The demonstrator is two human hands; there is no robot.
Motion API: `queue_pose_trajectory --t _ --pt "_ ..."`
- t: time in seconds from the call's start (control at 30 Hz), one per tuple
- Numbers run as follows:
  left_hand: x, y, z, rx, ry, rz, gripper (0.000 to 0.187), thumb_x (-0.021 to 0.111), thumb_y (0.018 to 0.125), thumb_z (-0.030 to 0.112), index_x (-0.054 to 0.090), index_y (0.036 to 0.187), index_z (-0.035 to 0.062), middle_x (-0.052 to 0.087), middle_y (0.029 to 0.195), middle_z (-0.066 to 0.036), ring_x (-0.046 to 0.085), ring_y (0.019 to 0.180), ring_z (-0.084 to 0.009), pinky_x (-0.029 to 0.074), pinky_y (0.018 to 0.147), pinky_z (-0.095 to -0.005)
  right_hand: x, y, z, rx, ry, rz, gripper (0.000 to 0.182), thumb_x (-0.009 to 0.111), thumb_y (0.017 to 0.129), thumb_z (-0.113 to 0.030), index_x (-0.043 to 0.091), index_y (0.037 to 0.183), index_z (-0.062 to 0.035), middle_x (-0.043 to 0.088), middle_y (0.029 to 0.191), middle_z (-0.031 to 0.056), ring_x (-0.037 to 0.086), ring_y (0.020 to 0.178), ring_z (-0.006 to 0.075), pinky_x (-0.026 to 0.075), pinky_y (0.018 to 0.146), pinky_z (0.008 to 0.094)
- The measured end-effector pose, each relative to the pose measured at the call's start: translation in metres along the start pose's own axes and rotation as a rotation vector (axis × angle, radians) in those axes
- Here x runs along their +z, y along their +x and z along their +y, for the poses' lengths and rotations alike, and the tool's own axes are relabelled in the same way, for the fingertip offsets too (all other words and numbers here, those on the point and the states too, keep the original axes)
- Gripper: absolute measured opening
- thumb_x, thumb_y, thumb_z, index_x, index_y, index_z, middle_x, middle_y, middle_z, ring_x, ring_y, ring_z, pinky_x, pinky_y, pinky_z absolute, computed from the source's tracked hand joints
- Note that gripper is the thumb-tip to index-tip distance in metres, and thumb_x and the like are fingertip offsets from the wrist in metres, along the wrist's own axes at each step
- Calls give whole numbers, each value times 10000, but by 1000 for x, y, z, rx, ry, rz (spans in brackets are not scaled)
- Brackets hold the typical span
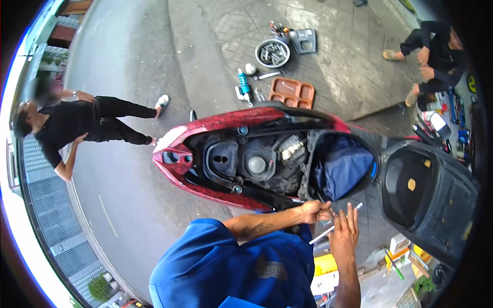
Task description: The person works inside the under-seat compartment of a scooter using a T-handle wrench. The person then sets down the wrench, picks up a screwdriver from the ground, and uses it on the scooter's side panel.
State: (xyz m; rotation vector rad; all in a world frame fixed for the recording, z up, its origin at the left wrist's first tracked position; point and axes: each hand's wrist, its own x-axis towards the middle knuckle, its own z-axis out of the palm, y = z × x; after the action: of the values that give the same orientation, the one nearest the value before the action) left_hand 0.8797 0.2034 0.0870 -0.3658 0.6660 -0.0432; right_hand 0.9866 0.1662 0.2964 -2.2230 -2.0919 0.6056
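Observation:
My left hand (314, 211) is closed round a thin dark rod-like tool at the near side of a red scooter body (205, 194). Close to its right, my right hand (344, 233) has its fingers extended, with a silver rod (322, 235) running across behind them; the rod's two ends stick out on either side. The scooter's seat (436, 200) is tipped open to the right. Inside the open body lie a round cap (256, 165) and a dark blue cloth or bag (343, 167) in the storage bin.
Beyond the scooter are an orange-brown tray (291, 93), a bowl of metal tools (272, 53), a teal bottle (243, 82) and a grey case (303, 41). One person (72, 123) stands at left; another (436, 56) sits at upper right near more tools.

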Motion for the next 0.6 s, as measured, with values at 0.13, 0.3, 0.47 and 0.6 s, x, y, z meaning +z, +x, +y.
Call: queue_pose_trajectory --t 0.13,0.3,0.47,0.6 --pt "-6 7 -2 -38 7 54 169 523 967 201 601 893 71 669 914 -118 668 877 -261 567 817 -390 14 -5 -1 257 -65 -106 330 801 576 -107 679 862 4 659 1024 161 562 1091 334 353 1063 479" --pt "-5 5 4 -70 124 74 143 518 965 165 605 907 67 661 940 -113 656 897 -246 558 839 -387 18 -5 2 98 -145 -9 199 722 683 -212 681 726 -22 673 759 152 627 805 304 453 850 417" --pt "12 -36 15 -121 373 -26 179 521 949 176 607 974 20 659 910 -91 652 860 -234 554 831 -384 19 8 -3 -157 -209 -37 311 659 775 -325 666 689 -26 659 679 160 628 709 324 439 747 445" --pt "22 -74 13 52 654 44 244 524 927 225 614 1037 26 661 881 -74 651 839 -229 545 754 -386 11 10 -21 103 -123 -141 325 641 800 -322 696 729 -9 663 702 204 649 717 375 458 733 491"
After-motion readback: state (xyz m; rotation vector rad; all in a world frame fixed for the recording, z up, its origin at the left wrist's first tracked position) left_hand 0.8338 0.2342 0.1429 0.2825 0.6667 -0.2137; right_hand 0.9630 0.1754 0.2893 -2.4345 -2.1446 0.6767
